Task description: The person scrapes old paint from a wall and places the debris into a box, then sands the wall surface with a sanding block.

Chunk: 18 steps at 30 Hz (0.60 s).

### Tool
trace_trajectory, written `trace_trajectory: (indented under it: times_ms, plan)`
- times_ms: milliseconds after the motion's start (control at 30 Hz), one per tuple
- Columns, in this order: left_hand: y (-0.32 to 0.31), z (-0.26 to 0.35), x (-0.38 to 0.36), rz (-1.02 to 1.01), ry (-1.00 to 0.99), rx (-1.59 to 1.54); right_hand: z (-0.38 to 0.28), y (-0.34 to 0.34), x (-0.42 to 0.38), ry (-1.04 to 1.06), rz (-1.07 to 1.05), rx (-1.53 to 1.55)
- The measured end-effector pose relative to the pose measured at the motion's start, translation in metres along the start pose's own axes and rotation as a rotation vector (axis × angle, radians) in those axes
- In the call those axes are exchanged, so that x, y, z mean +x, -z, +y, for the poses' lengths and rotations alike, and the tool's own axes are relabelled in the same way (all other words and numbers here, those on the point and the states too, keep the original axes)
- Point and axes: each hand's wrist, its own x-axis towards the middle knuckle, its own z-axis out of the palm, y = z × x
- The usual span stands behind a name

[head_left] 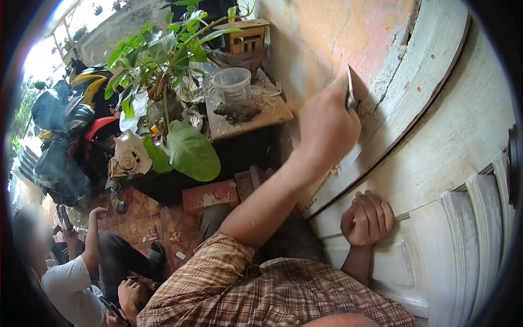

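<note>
My left hand is raised against the wall, closed around a thin, pointed metal scraper blade; its handle is hidden in my fist. The blade tip is at the peeling painted wall, beside the cracked white wooden door frame. Lower down, my right hand rests with curled fingers against the white panelled door, and nothing shows in it.
A dusty table holds a clear plastic tub and debris. A leafy potted plant, a large shell and motorcycles stand left. A person in a white shirt sits lower left.
</note>
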Motion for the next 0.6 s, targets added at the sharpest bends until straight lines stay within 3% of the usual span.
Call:
trace_trajectory:
  times_ms: [100, 133, 233, 433, 600]
  plan:
    - [-0.005, -0.006, 0.010, 0.010, -0.004, 0.066, 0.001, 0.001, -0.003, -0.003, -0.014, -0.002]
    - [0.000, -0.008, 0.020, -0.067, 0.102, 0.049, 0.001, 0.000, -0.003, 0.001, -0.003, -0.004]
    - [0.010, -0.008, 0.029, -0.132, 0.133, 0.048, 0.002, -0.002, 0.002, 0.008, 0.006, -0.012]
    - [0.000, -0.006, 0.003, -0.070, 0.024, 0.073, 0.002, -0.004, -0.001, 0.018, 0.020, -0.011]
    - [-0.003, -0.034, 0.039, -0.040, 0.130, 0.185, 0.001, 0.001, -0.004, 0.017, 0.001, 0.000]
